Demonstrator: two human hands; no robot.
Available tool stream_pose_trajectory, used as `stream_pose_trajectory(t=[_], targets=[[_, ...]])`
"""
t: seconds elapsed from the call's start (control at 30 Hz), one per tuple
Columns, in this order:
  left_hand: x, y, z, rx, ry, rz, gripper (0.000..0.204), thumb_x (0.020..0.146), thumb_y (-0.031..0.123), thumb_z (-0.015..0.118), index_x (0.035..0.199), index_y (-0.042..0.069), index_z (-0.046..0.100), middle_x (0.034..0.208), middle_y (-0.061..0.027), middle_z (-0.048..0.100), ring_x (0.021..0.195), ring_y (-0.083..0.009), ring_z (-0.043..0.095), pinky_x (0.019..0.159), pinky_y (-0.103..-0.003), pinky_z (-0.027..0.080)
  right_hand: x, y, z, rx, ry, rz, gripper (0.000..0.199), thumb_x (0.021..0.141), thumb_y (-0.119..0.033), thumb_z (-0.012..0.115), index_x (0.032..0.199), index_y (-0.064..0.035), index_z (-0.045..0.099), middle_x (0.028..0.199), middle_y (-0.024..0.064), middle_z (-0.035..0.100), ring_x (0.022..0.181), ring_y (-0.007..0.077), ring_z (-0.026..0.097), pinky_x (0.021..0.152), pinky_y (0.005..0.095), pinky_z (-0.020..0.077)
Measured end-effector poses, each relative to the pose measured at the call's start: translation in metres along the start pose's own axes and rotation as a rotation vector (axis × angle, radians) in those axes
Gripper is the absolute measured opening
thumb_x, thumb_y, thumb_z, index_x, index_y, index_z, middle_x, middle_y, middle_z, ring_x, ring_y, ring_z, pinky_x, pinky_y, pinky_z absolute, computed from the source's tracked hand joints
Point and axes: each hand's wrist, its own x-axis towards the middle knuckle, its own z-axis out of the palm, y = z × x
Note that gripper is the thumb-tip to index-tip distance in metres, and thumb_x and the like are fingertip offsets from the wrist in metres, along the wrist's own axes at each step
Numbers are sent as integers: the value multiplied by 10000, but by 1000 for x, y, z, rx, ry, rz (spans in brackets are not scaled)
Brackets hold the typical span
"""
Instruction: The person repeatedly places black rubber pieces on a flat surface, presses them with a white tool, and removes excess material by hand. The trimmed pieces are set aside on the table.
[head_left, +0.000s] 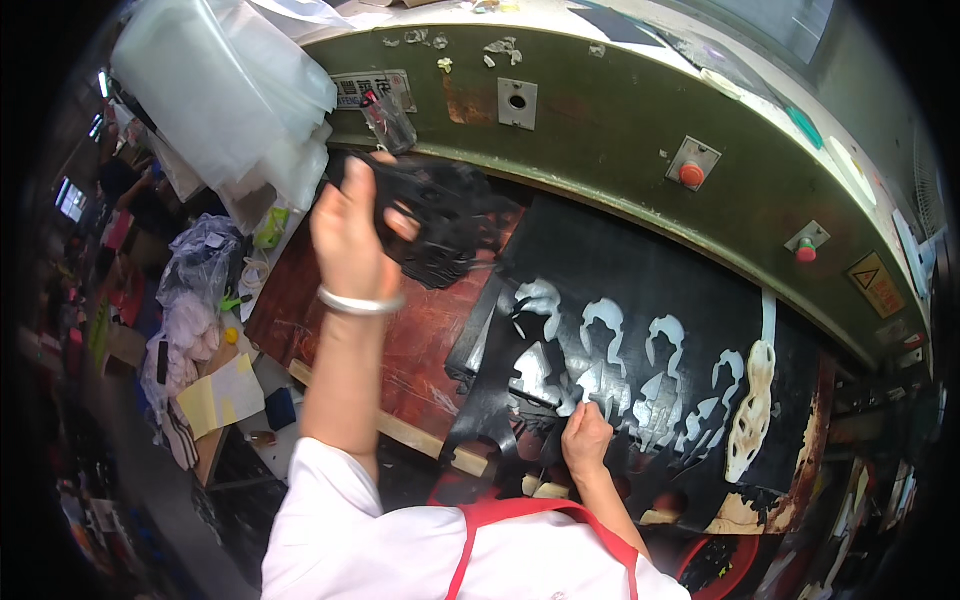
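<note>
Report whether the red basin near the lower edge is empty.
Not empty: black pieces lie inside the red basin. How deep they go, I cannot tell.

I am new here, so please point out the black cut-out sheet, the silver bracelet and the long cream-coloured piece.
Black cut-out sheet (435, 215): head view, middle of its blurred body.
Silver bracelet (360, 305): head view, front of its band.
Long cream-coloured piece (753, 408): head view, middle of its length.

Black openwork piece (440, 215), blurred, hand-held, flat black sheet (620, 255), holed

A green machine (600, 135) with push-buttons (691, 174) marks a workshop.
</note>
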Motion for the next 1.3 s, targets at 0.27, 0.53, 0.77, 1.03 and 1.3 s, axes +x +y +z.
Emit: stream_pose_trajectory(t=[0.27, 0.53, 0.77, 1.03, 1.3], targets=[[72, 97, -33, 278, 13, 116, 342, 984, 324, 582, 1005, -13, 639, 751, -16, 607, 561, -67, 513, 526, -227, 458, 6, -8, -10, 15, -94, -41, 263, 923, -156, 578, 707, -26, 501, 613, 207, 549, 563, 426, 565, 507, 504, 426], [107, 100, -125, 581, 201, 194, 260, 881, 243, 737, 1005, 20, 684, 678, 33, 571, 548, -59, 490, 524, -214, 427, 7, 12, -70, 224, -133, 116, 206, 869, -106, 683, 738, -17, 552, 589, 59, 539, 514, 133, 504, 505, 298, 409], [55, 4, -176, 1341, -86, 728, 157, 835, 116, 705, 958, 19, 706, 831, -108, 694, 730, -203, 666, 635, -293, 516, 1, 54, -117, 277, 6, 361, 214, 943, -131, 615, 773, -39, 524, 590, -13, 512, 515, 54, 489, 476, 224, 373], [-121, -123, -195, 1709, -699, 370, 289, 806, 96, 588, 1072, 0, 650, 1171, -175, 577, 1004, -318, 570, 913, -405, 463, -20, 110, -177, -348, 194, 258, 179, 883, -105, 659, 801, 4, 544, 729, 116, 547, 673, 259, 543, 631, 370, 444], [-156, -114, -50, 1134, -781, 279, 237, 758, 100, 698, 974, 12, 656, 1033, -141, 612, 984, -324, 584, 876, -417, 479, -26, 178, -204, -591, 145, 352, 617, 830, -269, 739, 1338, -15, 497, 1330, 300, 438, 1222, 448, 433, 1028, 494, 364]])
